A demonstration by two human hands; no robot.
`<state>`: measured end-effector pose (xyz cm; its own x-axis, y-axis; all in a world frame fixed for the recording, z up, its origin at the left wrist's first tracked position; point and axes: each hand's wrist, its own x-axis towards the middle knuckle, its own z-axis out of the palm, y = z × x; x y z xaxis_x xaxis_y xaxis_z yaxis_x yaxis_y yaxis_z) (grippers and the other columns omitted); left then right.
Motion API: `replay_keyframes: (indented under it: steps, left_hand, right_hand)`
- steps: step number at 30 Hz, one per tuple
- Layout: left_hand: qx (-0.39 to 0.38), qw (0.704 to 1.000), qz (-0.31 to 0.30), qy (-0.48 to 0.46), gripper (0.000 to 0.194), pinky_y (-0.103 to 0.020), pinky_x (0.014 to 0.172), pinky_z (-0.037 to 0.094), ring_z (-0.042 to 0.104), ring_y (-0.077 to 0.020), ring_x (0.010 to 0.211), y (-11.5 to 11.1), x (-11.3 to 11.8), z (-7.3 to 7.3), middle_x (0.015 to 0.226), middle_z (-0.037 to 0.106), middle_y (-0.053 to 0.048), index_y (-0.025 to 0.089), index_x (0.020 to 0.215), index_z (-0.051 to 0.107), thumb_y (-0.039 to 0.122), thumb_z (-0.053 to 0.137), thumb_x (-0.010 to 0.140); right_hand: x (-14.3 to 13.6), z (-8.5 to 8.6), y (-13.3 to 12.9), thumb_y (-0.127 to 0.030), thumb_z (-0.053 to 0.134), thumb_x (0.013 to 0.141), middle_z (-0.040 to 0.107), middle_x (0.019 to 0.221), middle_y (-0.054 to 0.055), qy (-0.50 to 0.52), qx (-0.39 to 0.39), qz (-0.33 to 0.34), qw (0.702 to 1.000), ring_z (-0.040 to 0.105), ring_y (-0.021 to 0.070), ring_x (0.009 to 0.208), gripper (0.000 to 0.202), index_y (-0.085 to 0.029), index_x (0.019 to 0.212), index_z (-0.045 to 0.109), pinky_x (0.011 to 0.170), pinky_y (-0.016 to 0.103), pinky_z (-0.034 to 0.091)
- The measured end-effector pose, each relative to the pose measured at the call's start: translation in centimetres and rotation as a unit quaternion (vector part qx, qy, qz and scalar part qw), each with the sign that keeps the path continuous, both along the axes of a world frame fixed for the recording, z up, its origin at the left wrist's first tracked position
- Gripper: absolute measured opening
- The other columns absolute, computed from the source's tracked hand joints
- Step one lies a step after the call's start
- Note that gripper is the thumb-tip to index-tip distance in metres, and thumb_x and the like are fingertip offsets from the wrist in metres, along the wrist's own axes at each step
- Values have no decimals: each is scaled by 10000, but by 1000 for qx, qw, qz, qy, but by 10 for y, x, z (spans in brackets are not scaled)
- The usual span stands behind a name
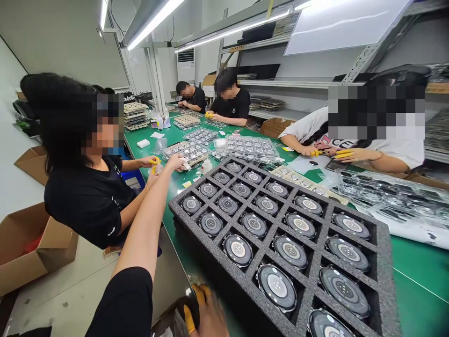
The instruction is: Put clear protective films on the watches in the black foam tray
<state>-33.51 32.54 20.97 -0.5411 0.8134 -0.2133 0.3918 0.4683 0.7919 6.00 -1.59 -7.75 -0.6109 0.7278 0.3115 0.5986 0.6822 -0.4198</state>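
Note:
My left hand (177, 162) reaches far forward over the green table, its fingers closed on a small white piece (185, 164) that looks like a folded wipe. Just beyond it lies a clear tray of round parts (187, 152); a small white bottle (206, 166) stands to its right. Low in the view, my right hand (209, 311) wears yellow finger covers and is bent at the table edge. A dark thing shows between its thumb and fingers, too shadowed to name. Beside that hand stands a grey foam tray (305, 281) holding several round watch-like parts (277, 286) in square compartments.
A co-worker in black (84, 187) sits close on the left, hands near my left forearm. Another co-worker (354, 135) works across on the right, behind clear trays (396, 187). Cardboard boxes (52, 234) stand on the floor at left. Lamps (154, 21) hang above.

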Motion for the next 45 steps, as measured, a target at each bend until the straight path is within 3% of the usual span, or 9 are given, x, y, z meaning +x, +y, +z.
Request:
replay_keyframes:
  steps: [4,12,19,24,28,34,37,41,45]
  left_hand:
    - [-2,1000,5,6,413,-485,998,674,747,-275,1181,-5,-6,-3,1390,719,-119,174,1407,679,407,744,1072]
    - [4,1000,4,0,355,-447,949,683,757,-244,1106,-22,-4,-8,1316,743,-108,173,1339,707,412,735,1079]
    - [40,999,33,-4,256,-366,799,651,735,-185,831,-74,8,10,951,758,-52,128,1100,742,373,788,1042]
    - [76,994,75,-12,288,-376,840,678,756,-193,948,-120,23,18,1150,762,-67,154,1237,722,392,745,1075]
    - [135,984,114,-26,282,-345,791,673,750,-179,901,-183,45,-3,1118,762,-61,149,1227,720,385,744,1076]
    - [228,957,174,-45,236,-237,607,588,759,-184,772,-319,97,-57,871,769,-23,189,1057,712,404,744,966]
    - [238,955,162,-67,291,-243,602,586,768,-207,805,-367,125,-78,892,789,-35,209,1030,717,453,782,886]
    - [236,957,137,-97,321,-242,603,556,738,-202,814,-393,151,-93,894,768,-29,221,1024,739,488,797,856]
    - [239,957,93,-133,316,-237,581,517,688,-189,805,-394,157,-95,916,750,-26,230,988,759,491,843,829]
  right_hand:
    - [7,0,8,-499,690,1007,804,1307,156,-7,29,42,999,796,388,1111,439,-257,1363,778,919,491,652]
    - [-1,16,1,-412,642,1022,781,1355,167,49,-33,9,998,778,384,1182,467,-239,1449,718,984,529,657]
    - [1,28,8,-330,644,973,793,1304,165,154,-126,8,980,771,380,1187,401,-244,1345,767,1017,559,644]
    - [2,52,14,-405,596,975,798,1208,190,260,-236,14,936,762,389,1150,360,-224,1221,786,1020,620,624]
    - [-21,84,23,-465,561,1016,794,1139,157,288,-289,60,911,770,287,972,395,-216,1261,746,885,472,666]
    - [-103,140,58,-501,643,1006,756,1314,133,327,-366,128,862,736,240,1068,482,-237,1409,671,911,381,626]
    - [-135,155,73,-494,746,921,773,1216,79,331,-406,140,840,715,206,964,548,-239,1400,666,878,352,607]
    - [-148,166,78,-625,760,853,781,981,29,314,-457,160,817,684,189,785,546,-222,1219,728,679,302,556]
    - [-126,180,72,-659,794,799,771,857,33,302,-456,159,822,667,202,754,453,-222,906,742,667,310,526]
